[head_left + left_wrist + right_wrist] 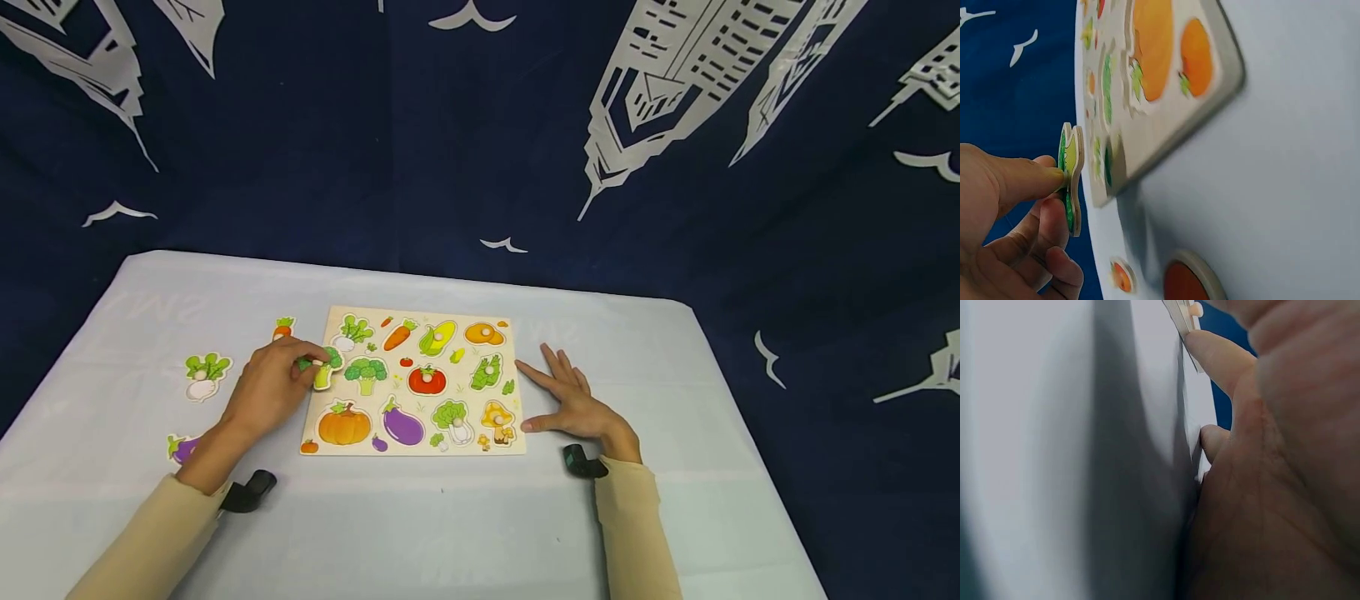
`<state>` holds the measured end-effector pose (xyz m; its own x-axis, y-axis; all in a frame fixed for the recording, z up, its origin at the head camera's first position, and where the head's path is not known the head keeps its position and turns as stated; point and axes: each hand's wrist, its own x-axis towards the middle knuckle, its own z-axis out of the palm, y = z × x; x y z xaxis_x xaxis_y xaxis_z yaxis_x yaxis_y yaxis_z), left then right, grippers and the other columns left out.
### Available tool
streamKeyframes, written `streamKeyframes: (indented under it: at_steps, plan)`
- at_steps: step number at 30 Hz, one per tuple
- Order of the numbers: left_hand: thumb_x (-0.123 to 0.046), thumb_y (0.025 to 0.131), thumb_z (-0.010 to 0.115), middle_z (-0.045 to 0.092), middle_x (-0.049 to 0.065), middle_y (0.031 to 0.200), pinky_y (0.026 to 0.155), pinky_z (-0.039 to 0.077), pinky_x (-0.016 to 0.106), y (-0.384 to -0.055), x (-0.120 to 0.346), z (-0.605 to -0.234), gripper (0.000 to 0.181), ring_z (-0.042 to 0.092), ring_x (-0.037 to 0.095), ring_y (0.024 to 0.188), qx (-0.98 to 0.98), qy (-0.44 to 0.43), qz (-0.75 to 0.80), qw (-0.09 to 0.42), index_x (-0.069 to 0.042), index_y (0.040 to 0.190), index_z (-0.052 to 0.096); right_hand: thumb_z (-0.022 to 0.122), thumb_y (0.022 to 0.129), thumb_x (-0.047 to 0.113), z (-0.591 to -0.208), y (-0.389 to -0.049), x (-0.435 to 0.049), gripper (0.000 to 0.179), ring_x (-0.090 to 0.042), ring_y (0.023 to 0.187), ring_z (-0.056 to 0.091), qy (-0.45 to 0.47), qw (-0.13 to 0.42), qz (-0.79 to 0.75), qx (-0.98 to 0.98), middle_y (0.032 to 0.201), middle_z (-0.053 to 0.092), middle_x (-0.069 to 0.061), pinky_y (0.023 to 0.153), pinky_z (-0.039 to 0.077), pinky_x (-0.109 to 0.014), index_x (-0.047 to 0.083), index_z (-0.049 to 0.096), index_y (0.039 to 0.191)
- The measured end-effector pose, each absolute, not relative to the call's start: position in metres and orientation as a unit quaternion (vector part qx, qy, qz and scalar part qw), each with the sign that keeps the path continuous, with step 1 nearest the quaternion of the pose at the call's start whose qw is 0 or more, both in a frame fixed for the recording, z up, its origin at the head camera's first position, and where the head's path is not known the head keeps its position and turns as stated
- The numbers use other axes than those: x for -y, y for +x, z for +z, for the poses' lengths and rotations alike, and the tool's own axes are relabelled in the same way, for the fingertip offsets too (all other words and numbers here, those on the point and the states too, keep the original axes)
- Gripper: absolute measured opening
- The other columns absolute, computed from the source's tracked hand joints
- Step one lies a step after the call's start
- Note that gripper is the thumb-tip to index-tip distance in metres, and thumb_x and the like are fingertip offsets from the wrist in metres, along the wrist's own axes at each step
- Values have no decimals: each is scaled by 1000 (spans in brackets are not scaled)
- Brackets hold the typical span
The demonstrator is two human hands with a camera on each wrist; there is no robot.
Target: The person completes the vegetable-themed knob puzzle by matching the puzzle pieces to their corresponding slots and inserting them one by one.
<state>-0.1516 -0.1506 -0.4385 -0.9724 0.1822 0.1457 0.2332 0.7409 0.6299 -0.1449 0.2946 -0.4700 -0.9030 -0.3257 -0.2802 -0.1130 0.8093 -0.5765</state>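
Observation:
My left hand (pixel 276 385) pinches a wooden broccoli puzzle piece (pixel 324 375) between thumb and fingers, over the left edge of the vegetable puzzle board (pixel 386 390). In the left wrist view, the broccoli piece (pixel 1072 178) is edge-on and raised off the table. The board's printed broccoli (pixel 366 372) lies just right of it. My right hand (pixel 576 406) is spread flat beside the board, with fingertips at its right edge. Knobs show on the tomato (pixel 427 381), potato (pixel 484 334) and mushroom (pixel 498 419), among others. In the right wrist view, a finger touches the board's edge (pixel 1180 319).
Left of the board lie a loose radish piece (pixel 202 385), a carrot piece (pixel 283 327) and an eggplant piece (pixel 180 450), partly behind the left wrist. An orange rounded piece (pixel 1188 284) shows in the left wrist view. A dark blue patterned cloth (pixel 450 167) hangs behind the white table (pixel 450 533).

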Motion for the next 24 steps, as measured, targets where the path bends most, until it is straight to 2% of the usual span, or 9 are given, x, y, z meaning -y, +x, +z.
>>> streamKeyframes:
  at_steps: [5,11,17,24]
  plan:
    - [3,89,68,63,15,91,56,38,28,-156,143,-437,20,49,20,67,929,-123,-347,28,-1,107,74,87,72,45,-469,-146,-294,103,-35,153,-21,-112,186,-289,-932,169,-10,-10,120,-11,-62,32,31,158]
    - [2,90,67,65,17,100,57,39,28,-158,133,-439,20,50,21,70,927,-124,-353,3,-1,108,74,87,73,44,-469,-146,-294,102,-36,153,-21,-113,187,-291,-931,169,-10,-11,120,-11,-62,31,32,158]
    - [0,91,67,67,15,103,61,44,28,-158,121,-445,20,52,22,74,926,-130,-353,-11,-2,109,74,87,73,43,-470,-145,-294,102,-38,153,-20,-116,187,-292,-931,169,-10,-12,119,-11,-63,30,32,158]
    - [1,91,66,67,16,107,62,45,29,-159,111,-450,19,53,22,75,922,-134,-362,-13,-2,108,74,87,73,43,-470,-145,-294,102,-38,153,-20,-120,185,-289,-932,169,-10,-12,119,-10,-63,30,32,158]
